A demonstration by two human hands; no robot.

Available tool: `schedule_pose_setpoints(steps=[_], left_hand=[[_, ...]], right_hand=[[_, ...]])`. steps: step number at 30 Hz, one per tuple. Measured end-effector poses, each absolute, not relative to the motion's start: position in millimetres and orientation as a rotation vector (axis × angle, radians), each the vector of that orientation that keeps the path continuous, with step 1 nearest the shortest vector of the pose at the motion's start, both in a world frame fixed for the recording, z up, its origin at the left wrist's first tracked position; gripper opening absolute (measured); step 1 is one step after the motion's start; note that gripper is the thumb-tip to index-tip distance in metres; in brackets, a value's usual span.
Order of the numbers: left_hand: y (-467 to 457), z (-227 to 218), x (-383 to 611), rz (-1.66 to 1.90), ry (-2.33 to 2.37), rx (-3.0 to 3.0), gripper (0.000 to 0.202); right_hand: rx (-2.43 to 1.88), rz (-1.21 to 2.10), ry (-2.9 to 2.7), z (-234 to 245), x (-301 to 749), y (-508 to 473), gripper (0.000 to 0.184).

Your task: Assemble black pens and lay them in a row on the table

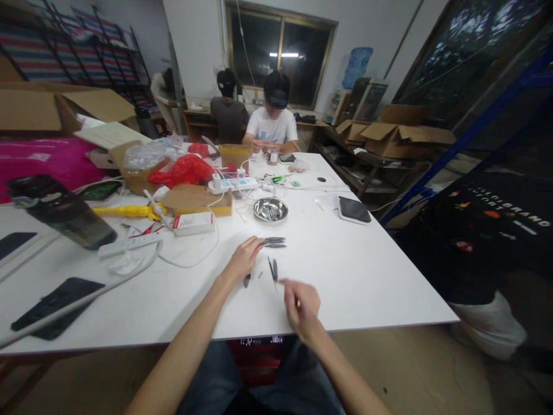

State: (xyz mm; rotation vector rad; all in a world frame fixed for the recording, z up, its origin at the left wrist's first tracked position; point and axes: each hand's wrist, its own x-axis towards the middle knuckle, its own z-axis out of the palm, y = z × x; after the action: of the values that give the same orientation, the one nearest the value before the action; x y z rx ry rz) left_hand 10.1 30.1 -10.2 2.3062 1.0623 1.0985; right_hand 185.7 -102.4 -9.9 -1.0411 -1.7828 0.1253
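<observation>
My left hand (245, 258) is over the white table, its fingers closed at the left end of several slim dark grey blades (275, 244) lying side by side. Closer to me, another pair of slim dark blades (273, 268) forms a narrow V with a bit of orange at its near end. My right hand (303, 301) is curled beside that end, slightly blurred; whatever its fingers may hold is hidden. A small dark piece (247, 280) lies below my left hand, and a tiny grey part (260, 275) sits between the hands.
Beyond my hands stands a round metal dish (270, 210) with small parts inside. Power strip (232, 184), red bag (184, 171), white box (194, 223) and dark bottle (64, 213) crowd the left side. A tablet-like device (354, 209) lies right. A person (273, 124) sits opposite.
</observation>
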Motion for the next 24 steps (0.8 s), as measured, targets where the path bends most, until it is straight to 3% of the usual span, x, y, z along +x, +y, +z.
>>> schedule_pose_setpoints(steps=[3, 6, 9, 24], left_hand=[[31.9, -12.4, 9.9, 1.115, 1.052, 2.276, 0.025], [32.9, -15.2, 12.1, 1.091, 1.035, 2.281, 0.025], [33.7, -18.6, 12.7, 1.072, 1.021, 2.289, 0.024], [34.6, -19.9, 8.5, 1.04, 1.052, 2.261, 0.025]], right_hand=[[-0.892, 0.202, -2.35, -66.0, 169.6, -174.6, 0.027], [-1.508, 0.396, -2.641, -126.5, 162.4, -202.5, 0.045], [-1.796, 0.59, -2.73, -162.7, 168.9, -197.2, 0.052], [-1.835, 0.692, -2.767, -170.1, 181.1, -192.9, 0.044]])
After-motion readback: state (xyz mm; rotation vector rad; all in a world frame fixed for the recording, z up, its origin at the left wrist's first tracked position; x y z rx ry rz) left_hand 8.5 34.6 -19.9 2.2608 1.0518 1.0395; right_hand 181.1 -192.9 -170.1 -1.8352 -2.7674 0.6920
